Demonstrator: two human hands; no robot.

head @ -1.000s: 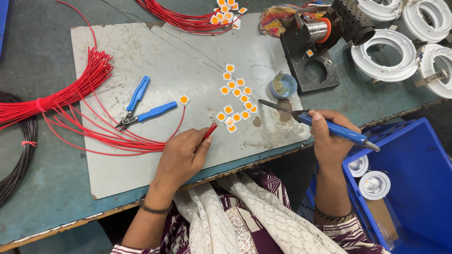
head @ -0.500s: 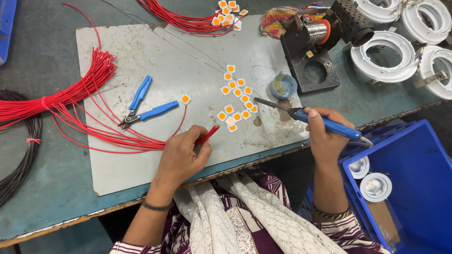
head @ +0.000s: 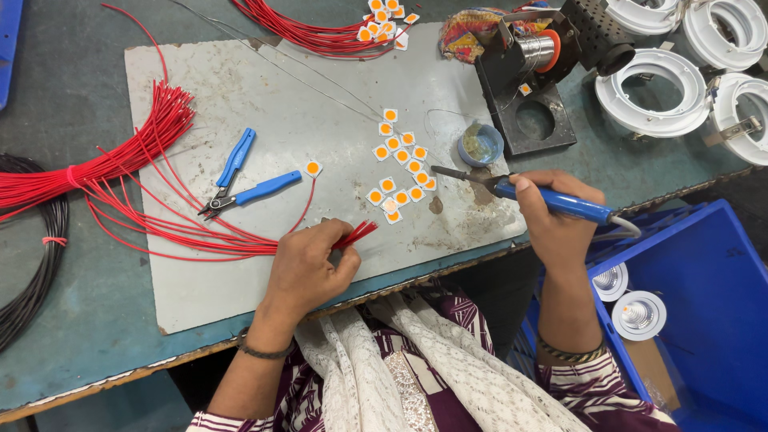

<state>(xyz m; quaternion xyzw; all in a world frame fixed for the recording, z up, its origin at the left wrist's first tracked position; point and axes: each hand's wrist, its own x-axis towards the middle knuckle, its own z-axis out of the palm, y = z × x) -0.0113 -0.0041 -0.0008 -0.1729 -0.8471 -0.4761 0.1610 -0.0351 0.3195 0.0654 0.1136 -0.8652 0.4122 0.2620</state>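
My left hand (head: 308, 268) pinches the ends of a few red wires (head: 356, 234) on the grey work sheet (head: 240, 96). My right hand (head: 552, 220) grips a blue-handled soldering iron (head: 544, 198), its dark tip pointing left toward a cluster of small square orange-centred chips (head: 400, 164). One such chip (head: 313, 168) lies apart, joined to a red wire. A small blue pot (head: 480, 144) stands just above the iron's tip.
Blue-handled cutters (head: 244, 180) lie on the sheet. Bundled red wires (head: 104, 164) fan out at the left, black wires (head: 32, 264) at the far left. A black iron stand (head: 532, 76), white round housings (head: 656, 92) and a blue bin (head: 704, 296) are at the right.
My left hand has gathered the red wire ends a little to the right. The soldering iron has stayed over the sheet near the chips.
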